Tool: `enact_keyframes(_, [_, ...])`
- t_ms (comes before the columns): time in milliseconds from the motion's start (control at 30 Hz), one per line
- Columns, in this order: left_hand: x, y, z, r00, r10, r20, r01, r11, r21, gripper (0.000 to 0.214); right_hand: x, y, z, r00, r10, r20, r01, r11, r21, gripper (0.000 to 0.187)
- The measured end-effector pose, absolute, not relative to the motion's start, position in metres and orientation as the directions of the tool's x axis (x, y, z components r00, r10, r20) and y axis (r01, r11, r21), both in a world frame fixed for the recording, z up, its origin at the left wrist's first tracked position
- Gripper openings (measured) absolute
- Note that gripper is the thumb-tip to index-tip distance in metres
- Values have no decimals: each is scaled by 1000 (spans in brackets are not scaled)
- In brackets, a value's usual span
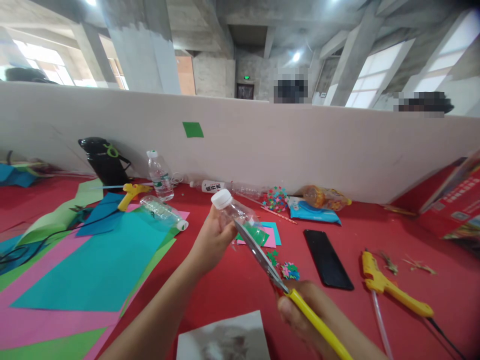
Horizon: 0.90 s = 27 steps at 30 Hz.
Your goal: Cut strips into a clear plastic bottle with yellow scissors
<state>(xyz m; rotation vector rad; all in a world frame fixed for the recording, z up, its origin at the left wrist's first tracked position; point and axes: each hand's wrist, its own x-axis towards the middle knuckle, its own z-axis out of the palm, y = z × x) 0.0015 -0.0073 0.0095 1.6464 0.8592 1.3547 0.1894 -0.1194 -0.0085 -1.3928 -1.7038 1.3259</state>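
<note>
Red table point(228, 297), far edge against white partition point(318, 150). Far edge, left part: black handled flask point(105, 165), upright; right of it, clear plastic white-capped water bottle point(161, 179), upright. Left side: overlapping teal, pink and green paper sheets point(93, 272). Far edge, right of centre: flat blue-and-white packet point(315, 212); amber package behind it. Toward right edge: black smartphone point(327, 260), lying flat; yellow glue gun point(383, 285) beyond it, lying on its side.

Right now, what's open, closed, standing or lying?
Clear plastic bottle in left hand: capped, tilted
Yellow-handled metal scissors in right hand: blade opening unclear
Black rectangular phone: lying flat
Black cylindrical flask: standing, closed
Right yellow plastic glue gun: lying
Clear plastic standing bottle: capped
Clear plastic lying bottle on coloured paper: capped
</note>
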Motion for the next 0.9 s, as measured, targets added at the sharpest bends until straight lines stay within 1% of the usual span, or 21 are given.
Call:
enact_keyframes(100, [3, -8, 8, 232, 873, 428, 7, -442, 897, 16, 189, -122, -5, -297, 942, -155, 371, -36, -928, 60])
enact_keyframes(333, [3, -8, 8, 229, 865, 447, 58, -470, 881, 14, 188, -120, -5, -264, 943, -201, 412, -79, -908, 64])
enact_keyframes(400, [2, -7, 7, 222, 869, 442, 78, -468, 880, 17, 189, -119, -7, -261, 942, -209, 426, -82, -901, 64])
enact_keyframes(500, [0, -5, 3, 221, 876, 429, 99, -458, 884, 20, 190, -117, -8, -266, 947, -179, 433, -49, -900, 65])
enact_keyframes(600, [-1, -4, 0, 244, 864, 441, 83, -472, 878, 22, 192, -117, -6, -274, 950, -150, 423, -21, -906, 65])
enact_keyframes(733, [1, -4, -1, 256, 855, 450, 69, -481, 874, 19, 195, -119, -2, -274, 950, -151, 405, -28, -914, 62])
enact_keyframes(900, [1, -3, -3, 267, 861, 432, 113, -473, 873, 20, 195, -119, -3, -278, 946, -166, 400, -42, -915, 62])
